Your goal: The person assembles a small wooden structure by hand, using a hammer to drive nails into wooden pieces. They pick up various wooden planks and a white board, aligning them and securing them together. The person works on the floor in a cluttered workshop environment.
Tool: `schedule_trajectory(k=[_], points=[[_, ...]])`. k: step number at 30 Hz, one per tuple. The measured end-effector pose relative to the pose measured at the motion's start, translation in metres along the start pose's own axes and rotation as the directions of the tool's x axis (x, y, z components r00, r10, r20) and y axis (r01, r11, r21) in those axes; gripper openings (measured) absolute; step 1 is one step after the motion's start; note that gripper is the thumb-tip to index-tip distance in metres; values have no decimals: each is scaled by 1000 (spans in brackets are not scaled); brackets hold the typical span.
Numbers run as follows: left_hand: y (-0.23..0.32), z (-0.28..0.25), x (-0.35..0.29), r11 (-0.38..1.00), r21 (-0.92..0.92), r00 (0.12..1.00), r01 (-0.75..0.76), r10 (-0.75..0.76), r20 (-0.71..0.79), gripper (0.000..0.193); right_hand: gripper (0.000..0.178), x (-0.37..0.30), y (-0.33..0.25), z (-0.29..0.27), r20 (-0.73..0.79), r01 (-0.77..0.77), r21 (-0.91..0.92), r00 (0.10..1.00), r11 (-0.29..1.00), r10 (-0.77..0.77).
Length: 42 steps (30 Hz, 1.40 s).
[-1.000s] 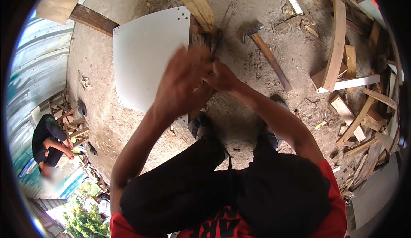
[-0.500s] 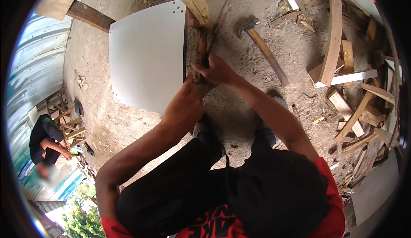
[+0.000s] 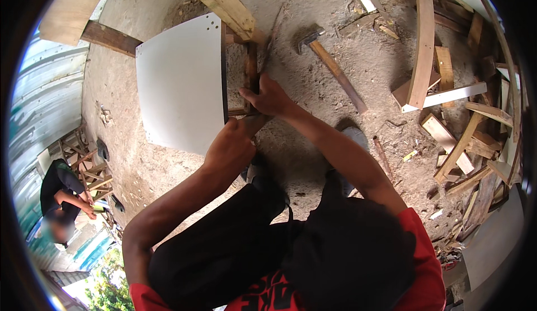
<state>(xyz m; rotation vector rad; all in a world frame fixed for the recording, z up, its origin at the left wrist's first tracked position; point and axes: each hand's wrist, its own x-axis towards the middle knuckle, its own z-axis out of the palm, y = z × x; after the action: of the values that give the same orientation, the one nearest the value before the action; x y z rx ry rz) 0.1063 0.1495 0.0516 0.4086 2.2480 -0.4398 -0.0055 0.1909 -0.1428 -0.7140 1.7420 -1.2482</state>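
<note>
In front of me stands a wooden frame (image 3: 250, 64) with a white panel (image 3: 179, 87) on its left, shaped like a chair or stool. My right hand (image 3: 269, 97) is closed around the dark rail at the frame's right side, thumb toward the panel. Just nearer to me, my left hand (image 3: 230, 147) is closed on a piece of wood (image 3: 256, 124) by the frame's near corner. Its fingers partly hide that piece, so I cannot tell whether it is joined to the frame. A hammer (image 3: 338, 76) with a wooden handle lies on the ground to the right.
Wood offcuts (image 3: 422, 53) are heaped at the right, beside a grey sheet (image 3: 495, 244). A pale beam (image 3: 221, 3) slants above the frame, and a dark board (image 3: 112, 39) meets the panel's far left. Another person (image 3: 64, 193) sits low at the left by a corrugated wall (image 3: 50, 98).
The view has shifted, so the frame and hammer appear farther left. My left hand has drawn slightly toward me, uncovering the frame's near crosspiece. My right hand keeps its hold on the rail.
</note>
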Motion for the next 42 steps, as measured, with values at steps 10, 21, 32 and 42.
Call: schedule_trajectory(k=[10,21,32,42], points=[[-8,-10,7,999,50,997,9,-12,73,13,63,11,-2,-3,22,19,17,1000,1000,-19],[-11,14,13,936,-317,974,150,-194,-113,23,70,31,-2,2,90,-25,-22,996,999,27],[-80,-23,11,880,-474,941,43,-195,-278,16,78,34,1,-14,213,-21,125,977,992,-6],[14,13,42,969,34,922,244,-243,301,29,56,38,4,49,-198,-27,418,973,908,120]])
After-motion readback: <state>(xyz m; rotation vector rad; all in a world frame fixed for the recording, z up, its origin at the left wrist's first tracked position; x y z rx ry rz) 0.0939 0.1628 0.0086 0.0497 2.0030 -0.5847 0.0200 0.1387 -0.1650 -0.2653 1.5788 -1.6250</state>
